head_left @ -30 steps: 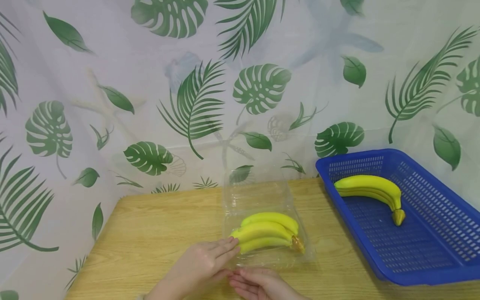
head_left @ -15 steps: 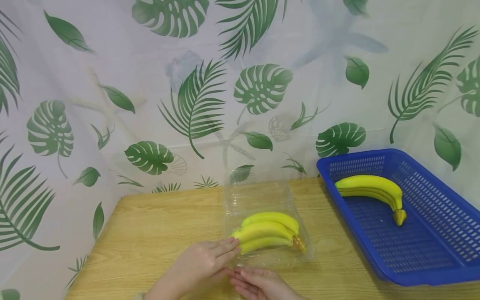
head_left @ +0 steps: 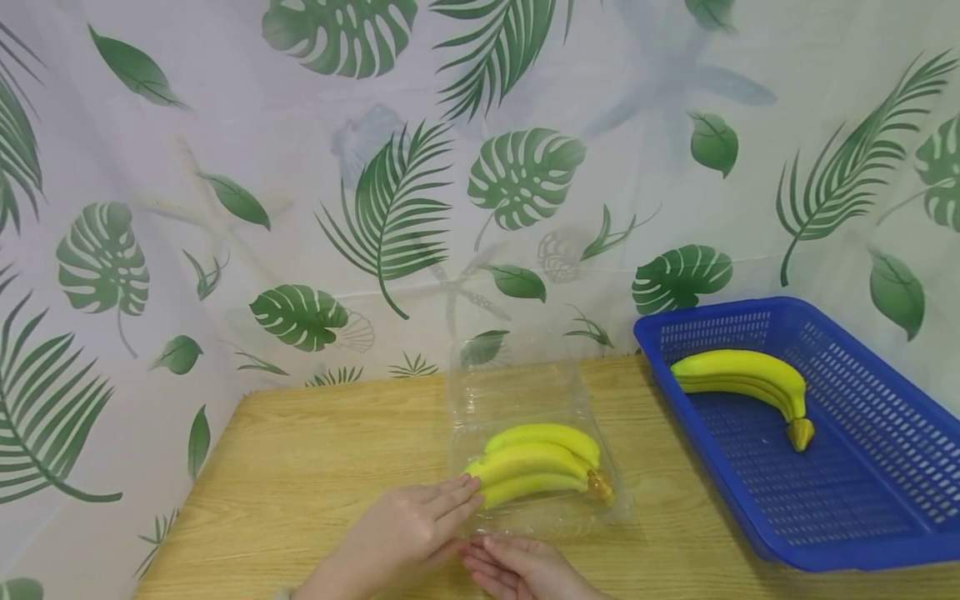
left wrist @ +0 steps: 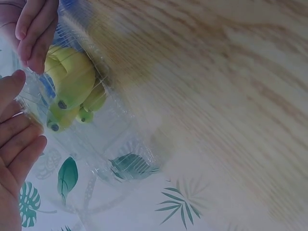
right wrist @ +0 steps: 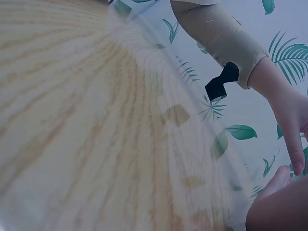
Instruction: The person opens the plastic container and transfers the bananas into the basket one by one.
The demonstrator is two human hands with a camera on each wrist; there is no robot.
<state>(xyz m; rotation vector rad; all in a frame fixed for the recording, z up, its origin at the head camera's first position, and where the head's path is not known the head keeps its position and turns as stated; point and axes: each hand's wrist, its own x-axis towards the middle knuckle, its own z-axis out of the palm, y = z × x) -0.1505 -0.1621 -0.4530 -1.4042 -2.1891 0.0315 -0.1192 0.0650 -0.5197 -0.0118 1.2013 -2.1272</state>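
Observation:
A bunch of yellow bananas [head_left: 536,462] lies in a clear plastic container [head_left: 555,525], whose clear lid-like part [head_left: 517,383] stands raised at the back. My left hand [head_left: 408,521] reaches in from the left, its fairly straight fingers touching the near-left end of the bunch. Below it my right hand [head_left: 525,567] is at the container's front edge, fingers relaxed and close to the left hand. In the left wrist view the bananas [left wrist: 74,79] show through the plastic, with both hands beside them. Whether the right fingertips touch the plastic is unclear.
A blue perforated basket [head_left: 720,475] stands on the right with another bunch of bananas [head_left: 738,375] in it. Both rest on a wooden table [head_left: 300,450]. Behind is a white leaf-patterned sheet [head_left: 420,350].

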